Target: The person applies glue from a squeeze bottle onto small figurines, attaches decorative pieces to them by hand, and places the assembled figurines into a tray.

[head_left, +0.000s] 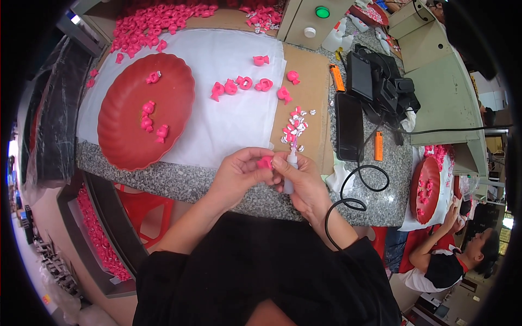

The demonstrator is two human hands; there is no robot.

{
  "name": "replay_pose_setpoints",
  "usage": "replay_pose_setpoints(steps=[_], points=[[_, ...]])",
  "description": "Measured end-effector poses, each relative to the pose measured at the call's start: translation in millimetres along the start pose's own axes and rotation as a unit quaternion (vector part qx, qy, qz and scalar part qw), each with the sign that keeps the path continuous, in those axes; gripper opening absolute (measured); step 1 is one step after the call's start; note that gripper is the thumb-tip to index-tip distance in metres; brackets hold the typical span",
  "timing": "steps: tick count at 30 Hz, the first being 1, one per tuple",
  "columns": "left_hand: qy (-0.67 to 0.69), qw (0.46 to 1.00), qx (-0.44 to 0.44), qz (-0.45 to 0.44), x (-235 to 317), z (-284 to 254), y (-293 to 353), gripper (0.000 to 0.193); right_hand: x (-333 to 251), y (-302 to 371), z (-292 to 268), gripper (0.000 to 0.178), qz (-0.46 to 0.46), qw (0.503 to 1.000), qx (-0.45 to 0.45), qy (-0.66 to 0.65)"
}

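My left hand (pixel 236 173) pinches a small pink figure (pixel 265 162) between thumb and fingers, just above the table's front edge. A slim white squeeze bottle (pixel 288 186) with a narrow nozzle stands upright in my right hand (pixel 311 190), whose thumb and fingertip also come against the figure. Beyond the nozzle, small pink-and-white pieces (pixel 295 125) lie scattered on brown cardboard (pixel 315 76). Several more pink figures (pixel 244 83) are spread over white paper (pixel 234 127) and the cardboard. To the left, a scalloped red plate (pixel 126 106) carries several pink figures.
Pink figures are heaped at the back left (pixel 155 24). Right of the cardboard lie a black phone (pixel 349 126), orange lighters (pixel 378 145) and black devices (pixel 375 73). A black cable (pixel 353 204) loops beside my right forearm. At far right a co-worker (pixel 446 255) sits near another red plate (pixel 420 209).
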State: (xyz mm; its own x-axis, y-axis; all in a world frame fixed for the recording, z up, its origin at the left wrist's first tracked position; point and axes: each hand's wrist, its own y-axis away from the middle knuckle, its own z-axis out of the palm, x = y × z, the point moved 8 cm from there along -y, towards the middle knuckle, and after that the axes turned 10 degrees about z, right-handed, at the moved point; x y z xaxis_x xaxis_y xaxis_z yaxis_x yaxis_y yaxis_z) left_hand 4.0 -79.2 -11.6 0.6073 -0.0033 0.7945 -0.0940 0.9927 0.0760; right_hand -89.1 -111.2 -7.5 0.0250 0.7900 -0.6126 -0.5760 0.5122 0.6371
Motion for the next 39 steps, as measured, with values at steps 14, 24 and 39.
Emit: replay_pose_setpoints(steps=[14, 24, 39], points=[[-0.045, 0.996, 0.062, 0.042, 39.5, -27.9, 9.4, 0.032, -15.7, 4.3, -18.0, 0.028, 0.01, 0.995, -0.029, -0.093], [-0.817, 0.449, 0.184, 0.311, 160.8, -26.9, 8.7, 0.035, -22.8, 3.6, -33.6, 0.024, -0.054, 0.997, -0.011, -0.057], [-0.816, 0.536, 0.066, 0.205, 88.0, -15.0, -48.2, 0.027, -26.1, 4.7, -41.3, 0.026, -0.105, 0.99, 0.016, -0.088]])
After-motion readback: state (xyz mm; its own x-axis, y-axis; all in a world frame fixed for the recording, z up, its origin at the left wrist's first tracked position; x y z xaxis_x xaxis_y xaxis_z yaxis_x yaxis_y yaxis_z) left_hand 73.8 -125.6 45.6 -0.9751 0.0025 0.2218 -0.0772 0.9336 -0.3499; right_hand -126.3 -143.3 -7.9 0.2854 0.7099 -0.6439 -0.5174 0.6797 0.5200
